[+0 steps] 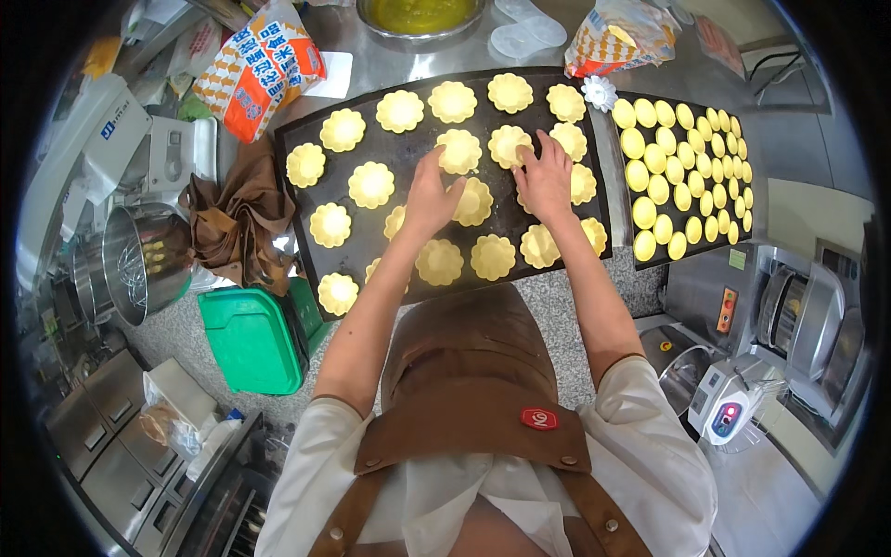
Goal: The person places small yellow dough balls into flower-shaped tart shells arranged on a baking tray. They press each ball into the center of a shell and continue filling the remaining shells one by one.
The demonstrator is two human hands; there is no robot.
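Observation:
A dark baking tray (411, 161) lies before me with several flower-shaped, pale yellow tart shells set out on it. My left hand (433, 198) reaches over its middle, fingers apart. Its fingertips meet the left edge of one fluted shell (461, 152), and its thumb is at the upper edge of the shell below (475, 202). To the right, my right hand (546, 177) has its thumb and a finger at the right rim of another shell (509, 145); whether they grip it is unclear. Its other fingers stretch towards the right-hand shells. My forearms partly cover some lower shells.
A second tray (651, 202) at right bears many round yellow shells. A fluted metal mould (599, 93) stands between the trays. Behind are printed bags (264, 66) and a bowl of yellow liquid (421, 17). A green bin (250, 341) and steel mixing bowl (143, 268) are left.

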